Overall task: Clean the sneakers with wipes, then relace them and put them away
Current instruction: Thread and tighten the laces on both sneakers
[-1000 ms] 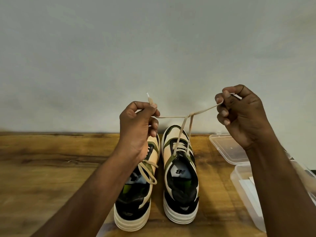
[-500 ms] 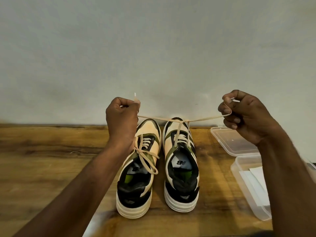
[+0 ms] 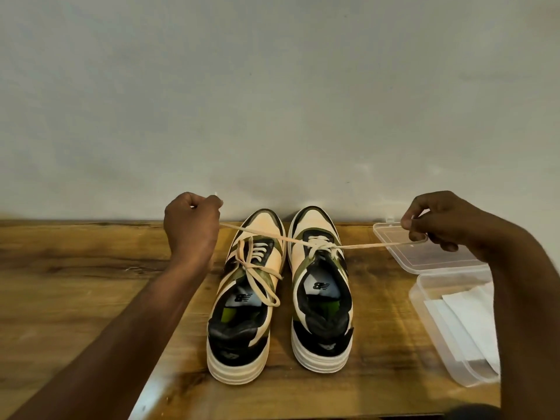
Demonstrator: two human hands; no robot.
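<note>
Two cream, olive and black sneakers stand side by side on the wooden table, toes to the wall. The left sneaker (image 3: 242, 298) has its beige lace tied in a bow. The right sneaker (image 3: 321, 295) has its lace (image 3: 357, 245) crossed in a knot over the tongue and stretched taut to both sides. My left hand (image 3: 191, 225) grips one lace end left of the shoes. My right hand (image 3: 439, 221) pinches the other end, over the container lid.
A clear plastic lid (image 3: 424, 253) lies at the right, near the wall. In front of it stands a clear plastic container (image 3: 448, 359) holding white wipes (image 3: 466, 316). The wooden table (image 3: 75, 283) ends at a plain wall behind the shoes.
Both hands have moved apart and downward, pulling the lace from a raised crossing into a flat, tight knot on the right sneaker.
</note>
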